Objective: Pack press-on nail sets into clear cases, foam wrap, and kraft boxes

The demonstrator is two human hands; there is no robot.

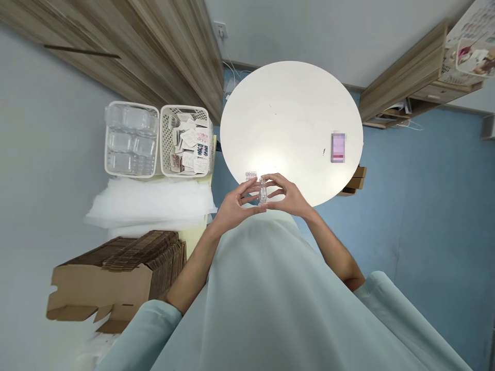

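A small clear plastic box (pixel 263 191) is held on edge between my two hands, over the near rim of the white round table (pixel 290 98). My left hand (pixel 236 202) grips it from the left, thumb below and fingers above. From the other side my right hand (pixel 285 196) holds it the same way, its fingers curved around the upper end. Just beyond my left fingertips a sheet of small pinkish, bead-like pieces (pixel 251 175) lies on the table. The contents of the box, if any, cannot be made out.
To the left stand a white basket of clear plastic boxes (pixel 133 119) and another basket (pixel 185 109) with packets and sheets. White foam sheets (pixel 150 201) and folded cardboard boxes (pixel 100 283) lie nearer. A blurred pinkish-purple rectangle (pixel 337 147) is on the table's right side.
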